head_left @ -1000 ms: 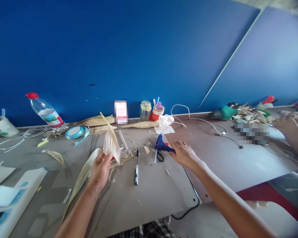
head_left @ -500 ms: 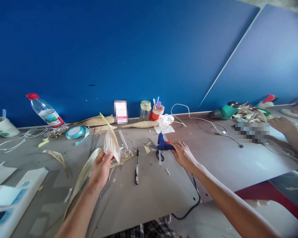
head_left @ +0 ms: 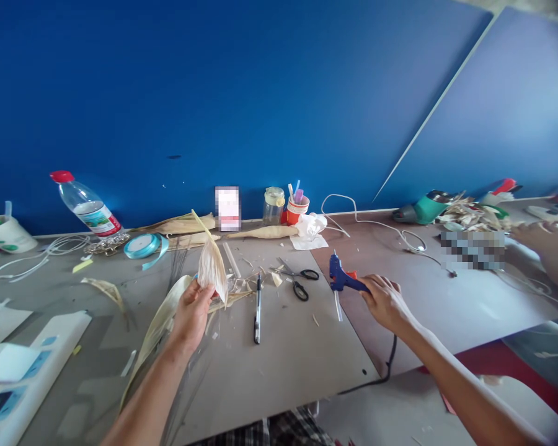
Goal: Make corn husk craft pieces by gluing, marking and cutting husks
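My left hand (head_left: 191,313) is closed on a pale dried corn husk (head_left: 211,265) and holds it upright above the grey table (head_left: 283,353). My right hand (head_left: 385,301) grips a blue glue gun (head_left: 340,278) by its handle, nozzle up, a clear glue stick (head_left: 337,305) sticking out of its rear. A black cord (head_left: 384,371) runs from the gun toward the table's near edge. Black-handled scissors (head_left: 298,280) lie between my hands, and a black pen (head_left: 257,310) lies beside the husk.
A red-capped water bottle (head_left: 86,206), a teal ribbon roll (head_left: 140,246), a glass jar (head_left: 273,205) and an orange cup (head_left: 297,209) stand along the blue wall. Another person's hand (head_left: 539,236) works at the far right near a husk pile (head_left: 469,214). White boxes (head_left: 23,365) lie left.
My right hand took hold of the glue gun, lifted it off the scissors and carried it to the right. The scissors now lie uncovered. My left hand stayed put with the husk.
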A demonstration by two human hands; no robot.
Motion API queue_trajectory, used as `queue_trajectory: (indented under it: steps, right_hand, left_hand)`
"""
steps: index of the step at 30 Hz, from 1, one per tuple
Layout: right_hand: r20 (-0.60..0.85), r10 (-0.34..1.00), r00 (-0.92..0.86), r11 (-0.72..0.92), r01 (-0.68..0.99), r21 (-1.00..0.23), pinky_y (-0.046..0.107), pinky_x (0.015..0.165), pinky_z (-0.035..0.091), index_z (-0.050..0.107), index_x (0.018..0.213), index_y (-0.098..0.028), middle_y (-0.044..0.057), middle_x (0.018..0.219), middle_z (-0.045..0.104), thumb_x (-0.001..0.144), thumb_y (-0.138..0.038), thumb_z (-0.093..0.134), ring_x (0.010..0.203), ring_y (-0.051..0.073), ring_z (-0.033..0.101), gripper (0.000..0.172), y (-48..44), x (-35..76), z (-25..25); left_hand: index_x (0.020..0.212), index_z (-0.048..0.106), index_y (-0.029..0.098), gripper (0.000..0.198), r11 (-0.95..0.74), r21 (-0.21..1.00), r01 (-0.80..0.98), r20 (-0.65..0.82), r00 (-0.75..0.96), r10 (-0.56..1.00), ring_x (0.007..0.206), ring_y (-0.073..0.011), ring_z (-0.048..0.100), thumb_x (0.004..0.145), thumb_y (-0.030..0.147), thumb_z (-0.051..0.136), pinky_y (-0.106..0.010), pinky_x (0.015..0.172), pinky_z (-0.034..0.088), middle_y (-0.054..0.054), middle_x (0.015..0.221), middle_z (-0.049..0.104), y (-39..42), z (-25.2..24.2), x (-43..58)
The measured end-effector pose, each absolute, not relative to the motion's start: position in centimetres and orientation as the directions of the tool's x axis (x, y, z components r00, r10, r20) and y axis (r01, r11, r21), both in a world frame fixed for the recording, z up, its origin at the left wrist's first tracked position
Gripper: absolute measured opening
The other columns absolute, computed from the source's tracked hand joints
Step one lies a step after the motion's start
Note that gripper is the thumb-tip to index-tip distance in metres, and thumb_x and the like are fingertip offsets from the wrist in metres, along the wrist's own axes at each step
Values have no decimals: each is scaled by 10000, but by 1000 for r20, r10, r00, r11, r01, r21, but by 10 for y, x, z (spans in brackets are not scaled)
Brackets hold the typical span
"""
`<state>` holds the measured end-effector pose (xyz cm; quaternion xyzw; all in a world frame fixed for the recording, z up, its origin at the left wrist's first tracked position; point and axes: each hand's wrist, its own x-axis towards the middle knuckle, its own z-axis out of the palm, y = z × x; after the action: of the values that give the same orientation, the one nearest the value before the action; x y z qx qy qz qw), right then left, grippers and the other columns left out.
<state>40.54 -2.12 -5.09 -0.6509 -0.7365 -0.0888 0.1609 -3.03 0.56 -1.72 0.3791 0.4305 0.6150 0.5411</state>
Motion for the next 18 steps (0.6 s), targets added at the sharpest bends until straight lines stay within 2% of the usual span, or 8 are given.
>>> queue_trajectory:
  steps: [5,18]
  right_hand:
    - [349,933,-85,115,991,-67,396,881,372,640,1067,-213,87,1031,660,838,-191,474,974,236,573,283,-14,405,-60]
    - [314,949,-39,91,984,-155,377,834,400,644,1060,-213,86,1025,667,834,-223,501,1001,242,583,269,-8,399,-70]
  left_hand:
    - [878,655,206,301,-23,942,-334,-23,-132,991,728,-178,563,657,389,745,-270,667,447,-30,771,633,5,-17,-31]
    - [881,674,209,295,-27,944,-328,-17,-132,991,698,-162,555,662,391,752,-266,669,456,-26,771,633,6,-21,-31]
